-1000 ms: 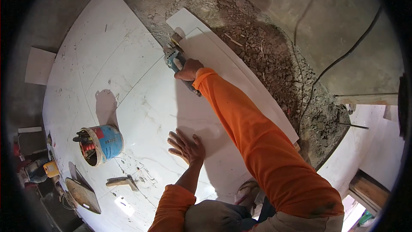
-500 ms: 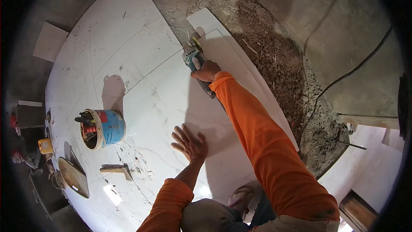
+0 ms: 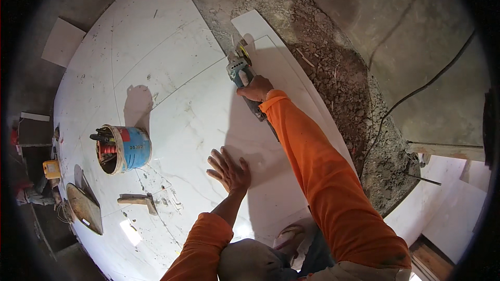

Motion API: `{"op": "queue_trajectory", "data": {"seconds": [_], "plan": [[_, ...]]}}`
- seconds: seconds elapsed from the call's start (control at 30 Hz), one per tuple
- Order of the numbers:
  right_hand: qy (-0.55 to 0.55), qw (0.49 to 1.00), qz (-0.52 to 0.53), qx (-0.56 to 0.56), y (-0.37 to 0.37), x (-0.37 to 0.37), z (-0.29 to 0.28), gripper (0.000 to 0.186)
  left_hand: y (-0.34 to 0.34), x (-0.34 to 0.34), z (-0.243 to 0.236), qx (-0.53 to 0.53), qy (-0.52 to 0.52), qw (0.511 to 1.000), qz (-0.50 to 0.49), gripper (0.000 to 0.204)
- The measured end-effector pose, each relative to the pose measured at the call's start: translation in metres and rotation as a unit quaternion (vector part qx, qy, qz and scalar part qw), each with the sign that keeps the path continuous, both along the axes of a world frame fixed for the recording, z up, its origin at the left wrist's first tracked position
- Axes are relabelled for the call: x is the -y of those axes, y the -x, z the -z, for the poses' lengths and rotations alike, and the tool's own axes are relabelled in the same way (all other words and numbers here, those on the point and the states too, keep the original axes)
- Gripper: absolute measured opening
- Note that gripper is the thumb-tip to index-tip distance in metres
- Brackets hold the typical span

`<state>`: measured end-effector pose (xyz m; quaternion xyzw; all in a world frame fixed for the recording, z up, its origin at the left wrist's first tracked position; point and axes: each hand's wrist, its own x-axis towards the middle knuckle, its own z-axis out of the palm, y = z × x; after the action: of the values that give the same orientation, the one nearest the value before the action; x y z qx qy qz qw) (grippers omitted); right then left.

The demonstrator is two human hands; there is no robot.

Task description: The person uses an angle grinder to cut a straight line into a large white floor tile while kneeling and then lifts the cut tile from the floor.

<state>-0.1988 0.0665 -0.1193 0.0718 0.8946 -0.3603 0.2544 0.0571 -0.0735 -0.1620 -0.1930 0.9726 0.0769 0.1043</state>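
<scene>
My right hand (image 3: 255, 88) grips a teal-and-black angle grinder (image 3: 240, 73), its disc end at the upper edge of a narrower white panel (image 3: 317, 130) lying on the marbled white tiles (image 3: 187, 125). Below and left of the grinder, my left hand (image 3: 227, 170) rests palm down on the white surface with fingers spread, holding nothing. A blue bucket (image 3: 135, 148) holding tools stands to its left. An L-shaped tool (image 3: 135, 200) and a flat board-like piece (image 3: 83, 208) lie below the bucket.
Broken rubble (image 3: 338, 67) borders the panel along the upper right, beside grey concrete (image 3: 411, 47) crossed by a black cable (image 3: 419, 91). A loose tile (image 3: 62, 41) lies at upper left. A yellow object (image 3: 51, 169) is among clutter at far left. More white panels (image 3: 453, 213) are at lower right.
The camera view has shifted, so the grinder and my right hand appear farther right and the bucket higher. My left hand stays spread on the surface.
</scene>
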Motion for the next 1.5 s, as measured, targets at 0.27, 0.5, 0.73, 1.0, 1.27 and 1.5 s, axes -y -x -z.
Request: {"op": "queue_trajectory", "data": {"seconds": [0.27, 0.5, 0.73, 1.0, 1.27, 1.5], "plan": [[-0.014, 1.000, 0.008, 0.008, -0.008, 0.000, 0.004, 0.067, 0.001, -0.001, -0.006, 0.009, -0.004, 1.000, -0.004, 0.076], [-0.008, 1.000, 0.023, -0.002, -0.013, -0.004, 0.010, 0.065, 0.000, -0.001, -0.002, -0.003, -0.004, 1.000, 0.007, 0.074], [-0.019, 0.999, 0.027, 0.000, -0.016, -0.005, 0.010, 0.066, -0.001, -0.001, -0.002, -0.013, -0.005, 1.000, 0.005, 0.074], [0.004, 0.999, -0.001, 0.054, -0.020, -0.007, -0.002, 0.077, -0.001, 0.001, -0.002, -0.005, -0.001, 1.000, 0.001, 0.075], [-0.002, 1.000, 0.007, 0.019, -0.031, -0.009, 0.006, 0.067, -0.002, 0.000, -0.003, -0.012, -0.006, 1.000, 0.000, 0.075], [-0.010, 1.000, 0.005, 0.008, -0.032, -0.011, 0.004, 0.066, -0.002, 0.001, -0.001, -0.012, -0.011, 1.000, 0.001, 0.074]]}}
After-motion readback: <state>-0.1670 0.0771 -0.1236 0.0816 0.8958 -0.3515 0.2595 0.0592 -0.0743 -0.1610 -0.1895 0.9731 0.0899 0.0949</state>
